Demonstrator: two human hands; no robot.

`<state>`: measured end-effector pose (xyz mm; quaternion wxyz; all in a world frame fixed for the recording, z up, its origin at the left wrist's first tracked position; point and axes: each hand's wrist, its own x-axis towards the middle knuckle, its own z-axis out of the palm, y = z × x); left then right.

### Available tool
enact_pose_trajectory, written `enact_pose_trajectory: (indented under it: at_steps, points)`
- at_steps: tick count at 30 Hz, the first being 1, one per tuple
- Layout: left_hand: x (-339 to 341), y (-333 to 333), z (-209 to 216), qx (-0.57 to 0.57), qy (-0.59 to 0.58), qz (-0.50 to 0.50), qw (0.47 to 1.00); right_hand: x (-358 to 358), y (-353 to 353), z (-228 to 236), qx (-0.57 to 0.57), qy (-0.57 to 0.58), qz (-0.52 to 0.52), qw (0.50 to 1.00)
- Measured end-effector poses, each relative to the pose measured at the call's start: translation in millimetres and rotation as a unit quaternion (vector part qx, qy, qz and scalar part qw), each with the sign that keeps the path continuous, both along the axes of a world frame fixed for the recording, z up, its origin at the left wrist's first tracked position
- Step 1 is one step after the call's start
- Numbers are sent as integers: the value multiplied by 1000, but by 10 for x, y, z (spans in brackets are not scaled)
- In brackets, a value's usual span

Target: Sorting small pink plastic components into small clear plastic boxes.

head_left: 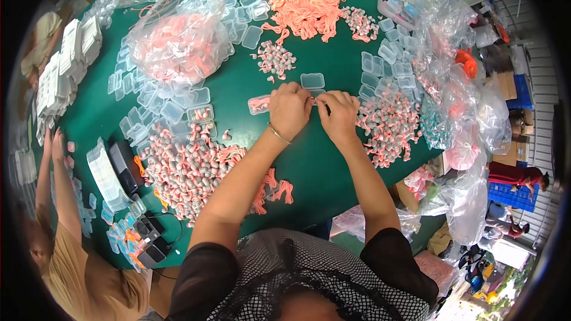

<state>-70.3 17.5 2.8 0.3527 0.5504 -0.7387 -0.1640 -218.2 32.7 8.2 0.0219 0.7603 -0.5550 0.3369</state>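
My left hand (290,110) and my right hand (338,115) meet over the middle of the green table, fingertips pinched together. What they hold between them is small and mostly hidden by the fingers. Just beyond them lies an open clear plastic box (312,81), partly covered by my hands. Beside my left hand sits a clear box holding a pink cord bundle (259,104). To the right of my right hand spreads a pile of small grey-and-pink plug-like pieces (388,126). A larger pile of such pieces (184,169) lies left of my left forearm.
Orange cord bundles (306,9) are heaped at the far side. A clear bag of pink items (178,47) stands far left among clear boxes (163,104). White trays (71,50) are stacked at the left edge, near another person's arms (59,178). Plastic bags (461,89) crowd the right.
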Motion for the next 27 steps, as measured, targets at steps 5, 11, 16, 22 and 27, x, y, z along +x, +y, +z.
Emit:
enact_pose_trajectory:
  at_steps: [5,11,16,22,27]
  points:
    - [53,8,196,5,-59,-46,997,-185,-233,100,23,-20,4,1000]
    - [106,-24,119,13,-92,-66,994,-789,-1329,152,-28,41,-109,993]
    - [98,-41,113,25,-76,-69,994,-966,-1764,-58,135,280,-250,917]
    - [124,-80,111,25,-63,-69,995,-921,-1715,69,78,291,-189,935]
    - [154,-76,78,38,-56,-62,996,-472,-972,409,191,-17,90,977]
